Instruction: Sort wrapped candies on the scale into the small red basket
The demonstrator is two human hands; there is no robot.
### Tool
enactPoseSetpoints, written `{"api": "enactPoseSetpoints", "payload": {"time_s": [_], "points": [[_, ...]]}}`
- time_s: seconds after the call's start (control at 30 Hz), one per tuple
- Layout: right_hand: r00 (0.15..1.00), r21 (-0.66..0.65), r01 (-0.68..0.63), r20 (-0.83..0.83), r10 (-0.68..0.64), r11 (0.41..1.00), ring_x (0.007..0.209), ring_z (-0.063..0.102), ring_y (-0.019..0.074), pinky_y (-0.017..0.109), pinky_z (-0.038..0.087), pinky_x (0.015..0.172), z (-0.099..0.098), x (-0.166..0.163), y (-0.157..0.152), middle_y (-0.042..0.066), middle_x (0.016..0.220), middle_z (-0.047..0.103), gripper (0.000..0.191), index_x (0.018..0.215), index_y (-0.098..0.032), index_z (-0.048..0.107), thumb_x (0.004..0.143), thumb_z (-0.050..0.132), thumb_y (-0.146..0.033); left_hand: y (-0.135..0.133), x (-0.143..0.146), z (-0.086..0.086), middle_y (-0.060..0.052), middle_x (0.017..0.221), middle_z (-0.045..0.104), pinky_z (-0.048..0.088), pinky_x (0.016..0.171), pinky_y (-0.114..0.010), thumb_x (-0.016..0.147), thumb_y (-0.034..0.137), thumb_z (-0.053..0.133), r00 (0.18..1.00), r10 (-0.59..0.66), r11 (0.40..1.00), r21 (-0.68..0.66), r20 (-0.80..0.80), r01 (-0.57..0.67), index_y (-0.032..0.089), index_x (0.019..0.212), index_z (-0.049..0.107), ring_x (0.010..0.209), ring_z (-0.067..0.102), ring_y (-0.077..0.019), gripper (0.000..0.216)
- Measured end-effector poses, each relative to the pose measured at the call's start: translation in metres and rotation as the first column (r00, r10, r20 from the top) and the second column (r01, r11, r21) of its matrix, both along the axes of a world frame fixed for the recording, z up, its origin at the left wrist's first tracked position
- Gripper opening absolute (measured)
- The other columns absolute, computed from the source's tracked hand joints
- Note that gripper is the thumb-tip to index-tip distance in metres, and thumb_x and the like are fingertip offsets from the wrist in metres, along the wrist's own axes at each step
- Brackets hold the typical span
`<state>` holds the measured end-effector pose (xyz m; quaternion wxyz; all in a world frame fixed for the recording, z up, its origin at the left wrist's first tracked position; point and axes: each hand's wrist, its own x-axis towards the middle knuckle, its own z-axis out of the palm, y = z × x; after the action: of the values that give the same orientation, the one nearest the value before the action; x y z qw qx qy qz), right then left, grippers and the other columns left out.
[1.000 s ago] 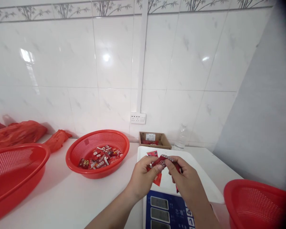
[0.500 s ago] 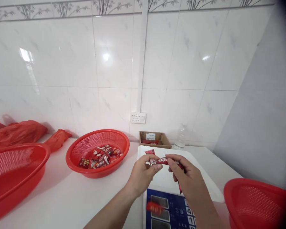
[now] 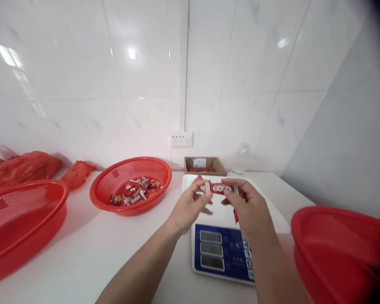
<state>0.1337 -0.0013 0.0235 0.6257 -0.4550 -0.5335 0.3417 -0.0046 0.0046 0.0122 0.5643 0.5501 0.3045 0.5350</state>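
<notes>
Between my two hands, over the white tray [image 3: 215, 215] of the scale, is a red wrapped snack [image 3: 221, 188] with white round marks. My left hand [image 3: 190, 204] pinches its left end with thumb and index finger, the other fingers loosely curled. My right hand [image 3: 248, 204] grips the other end between thumb and fingers. More red wrapper [image 3: 236, 217] hangs beneath my right palm, partly hidden. The scale's blue panel [image 3: 228, 253] with dark displays and keys lies below my hands.
A red basket [image 3: 96, 198] holding several wrapped snacks [image 3: 139, 192] stands left of the scale. Other red baskets [image 3: 63, 198] flank the work surface, one at far left, one at right [image 3: 299, 223]. Behind are a cardboard box [image 3: 221, 168], a clear bottle [image 3: 242, 156] and red bags [image 3: 34, 169].
My view has tilted down. A blurred red packet that was over the scale's displays is no longer visible there. The held snack now shows more of its printed face.
</notes>
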Motion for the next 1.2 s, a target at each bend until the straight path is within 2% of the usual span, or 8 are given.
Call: {"api": "enactPoseSetpoints", "payload": {"time_s": [0.13,0.23,0.57,0.73,0.87,1.03,1.2], "points": [[0.998,0.083,0.041,-0.056,-0.036,0.996,0.062,0.056,0.0106,0.024,0.050,0.054,0.0017,0.0012,-0.0013,-0.001,0.082,0.063,0.015,0.086,-0.022,0.062,0.072,0.061,-0.024,0.0011,-0.0015,0.0005,-0.002,0.090,0.052,0.049,0.053,-0.018,0.080,0.042,0.056,0.993,0.111,0.993,0.029,0.050,-0.113,0.021,0.100,0.057,0.071,0.052,-0.0099,0.029],[0.997,0.107,0.058,-0.056,-0.052,0.993,0.068,0.057,0.0121,0.023,0.051,0.055,0.0037,0.0019,-0.0033,-0.001,0.084,0.063,0.012,0.084,-0.022,0.063,0.072,0.060,-0.022,0.0020,-0.0009,-0.0001,-0.001,0.086,0.052,0.048,0.052,-0.017,0.082,0.039,0.054,0.994,0.103,0.994,0.037,0.034,-0.104,0.020,0.097,0.059,0.068,0.053,-0.0091,0.025],[0.994,0.135,0.057,-0.097,-0.044,0.989,0.070,0.058,0.0122,0.021,0.051,0.051,0.0066,0.0042,-0.0035,-0.002,0.085,0.064,0.012,0.079,-0.024,0.065,0.070,0.062,-0.017,0.0069,0.0009,-0.0060,0.000,0.087,0.054,0.048,0.053,-0.018,0.080,0.034,0.057,0.998,0.061,0.997,0.057,-0.014,-0.060,0.023,0.095,0.061,0.067,0.055,-0.0080,0.019],[0.999,0.104,0.031,-0.031,-0.028,0.994,0.069,0.057,0.0118,0.021,0.051,0.052,0.0044,0.0055,-0.0024,-0.001,0.088,0.064,0.016,0.085,-0.024,0.065,0.071,0.061,-0.018,0.0092,0.0005,-0.0068,0.000,0.080,0.053,0.047,0.052,-0.016,0.079,0.033,0.058,0.994,0.110,0.993,0.038,-0.010,-0.109,0.020,0.090,0.063,0.062,0.054,-0.0071,0.018],[1.000,0.100,0.009,0.004,-0.009,0.995,0.070,0.057,0.0120,0.023,0.052,0.057,0.0025,0.0072,-0.0023,0.000,0.096,0.063,0.024,0.091,-0.024,0.065,0.070,0.058,-0.015,0.0090,0.0012,-0.0065,0.000,0.083,0.055,0.046,0.052,-0.017,0.080,0.037,0.056,0.989,0.144,0.989,0.017,-0.023,-0.144,0.020,0.098,0.061,0.063,0.053,-0.0079,0.024],[0.995,0.039,-0.021,0.096,0.018,0.999,0.063,0.055,0.0122,0.028,0.052,0.062,0.0038,0.0050,-0.0056,-0.003,0.075,0.061,0.032,0.099,-0.025,0.062,0.069,0.055,-0.015,0.0033,0.0017,-0.0017,-0.003,0.083,0.057,0.045,0.053,-0.020,0.082,0.050,0.047,0.996,0.075,0.997,0.018,-0.054,-0.074,0.018,0.096,0.060,0.066,0.052,-0.0106,0.038],[0.976,-0.044,-0.083,0.197,0.090,0.996,0.070,0.057,0.0157,0.032,0.052,0.066,0.0066,0.0004,-0.0093,-0.002,0.076,0.063,0.029,0.099,-0.024,0.060,0.071,0.054,-0.019,-0.0001,0.0018,0.0010,-0.001,0.071,0.055,0.045,0.056,-0.021,0.079,0.046,0.055,0.991,0.094,0.995,0.050,-0.094,-0.089,0.015,0.081,0.059,0.067,0.052,-0.0113,0.032]]}}
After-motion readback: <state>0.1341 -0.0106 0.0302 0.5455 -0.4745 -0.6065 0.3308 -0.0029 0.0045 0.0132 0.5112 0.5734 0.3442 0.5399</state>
